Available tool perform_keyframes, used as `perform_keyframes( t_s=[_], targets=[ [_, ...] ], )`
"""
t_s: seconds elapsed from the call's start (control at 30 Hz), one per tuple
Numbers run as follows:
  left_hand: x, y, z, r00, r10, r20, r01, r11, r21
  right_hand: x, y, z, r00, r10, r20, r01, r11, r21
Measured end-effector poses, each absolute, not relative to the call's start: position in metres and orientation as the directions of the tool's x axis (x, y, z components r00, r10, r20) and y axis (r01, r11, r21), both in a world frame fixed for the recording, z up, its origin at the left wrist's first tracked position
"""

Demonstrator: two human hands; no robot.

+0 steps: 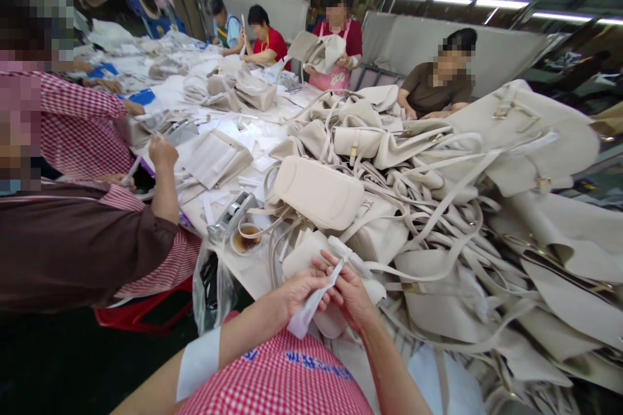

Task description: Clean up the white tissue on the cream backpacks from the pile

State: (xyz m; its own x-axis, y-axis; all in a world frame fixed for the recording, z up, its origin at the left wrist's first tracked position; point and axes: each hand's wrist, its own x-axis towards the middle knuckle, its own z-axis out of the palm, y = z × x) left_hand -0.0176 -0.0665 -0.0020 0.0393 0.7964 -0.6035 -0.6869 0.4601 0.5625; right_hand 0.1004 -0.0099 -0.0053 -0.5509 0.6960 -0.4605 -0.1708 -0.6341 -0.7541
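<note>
Just in front of my checked apron, both hands are together at a thin, whitish strip of wrapping (311,310) that looks like soft paper or foam. My left hand (300,290) pinches it from one side, fingers bent. The fingers of my right hand (351,297) close on it from the other side. Its lower end hangs loose and its upper end reaches the white-wrapped part of a bag strap (346,251). Beyond my fingertips lies a cream handbag (302,254), partly hidden by my hands. Another handbag (318,191) rests behind it, base toward me.
A large heap of cream bags (438,207) with tangled straps covers the table's right side. Left of my hands are a tape dispenser (236,211), a cup of brown liquid (247,238) and a hanging plastic bag (214,292). Co-workers sit close at left and across the table.
</note>
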Motion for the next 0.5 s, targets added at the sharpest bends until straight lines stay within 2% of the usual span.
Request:
perform_keyframes(
  t_s=[0.1,0.2,0.27,0.33,0.4,0.5],
  targets=[
    [-0.013,-0.068,-0.002,-0.017,0.803,-0.596,-0.697,0.418,0.583,0.092,-0.013,-0.004,-0.375,0.797,-0.473,-0.176,-0.562,-0.808],
    [-0.009,-0.069,-0.004,-0.149,0.821,-0.551,-0.673,0.324,0.665,0.091,-0.015,0.001,-0.262,0.851,-0.455,-0.155,-0.503,-0.85],
    [-0.007,-0.069,-0.005,-0.183,0.833,-0.522,-0.664,0.287,0.691,0.095,-0.016,0.006,-0.295,0.829,-0.476,-0.191,-0.539,-0.821],
    [-0.008,-0.069,-0.006,-0.162,0.837,-0.522,-0.678,0.29,0.676,0.1,-0.015,0.011,-0.405,0.768,-0.495,-0.287,-0.621,-0.729],
    [-0.009,-0.069,-0.006,-0.075,0.827,-0.557,-0.703,0.353,0.618,0.103,-0.014,0.013,-0.526,0.71,-0.468,-0.356,-0.684,-0.637],
    [-0.013,-0.068,-0.005,0.093,0.782,-0.616,-0.711,0.485,0.509,0.1,-0.011,0.009,-0.589,0.683,-0.433,-0.323,-0.689,-0.649]
  ],
)
